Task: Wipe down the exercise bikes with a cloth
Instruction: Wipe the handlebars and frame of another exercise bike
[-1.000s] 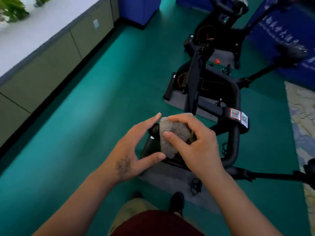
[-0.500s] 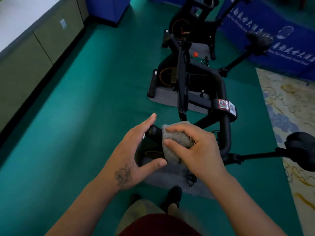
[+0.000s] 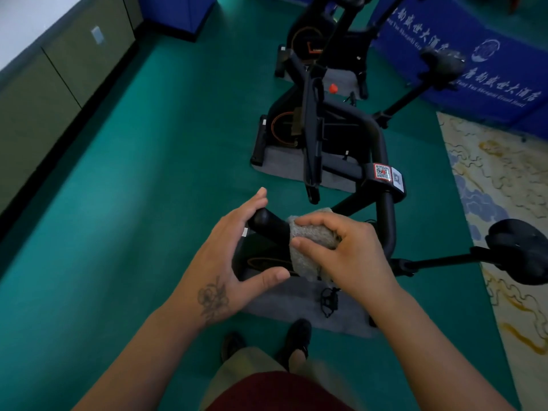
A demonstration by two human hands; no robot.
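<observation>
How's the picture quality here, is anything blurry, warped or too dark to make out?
Head view: wide-angle bending curves the cabinets and floor edges; dim, teal-tinted light leaves the near bike's handlebar almost featureless black; the right hand gripping the cloth and the open left hand are fairly sharp; the banner lettering is soft.

Blue banner (image 3: 462,63), upper right of the frame — white Chinese characters in a slanted row, with a smaller line of Latin script under them; both too blurred to make out, plus a round white emblem. Nearest bike's handlebar clamp (image 3: 385,176), right of centre — two square QR-code stickers, one red-framed, one white; codes only. Farthest bike's flywheel housing (image 3: 308,43), top centre — small orange lettering, unreadable. Small pale label on the cabinet door (image 3: 97,35), upper left — blank or illegible.
</observation>
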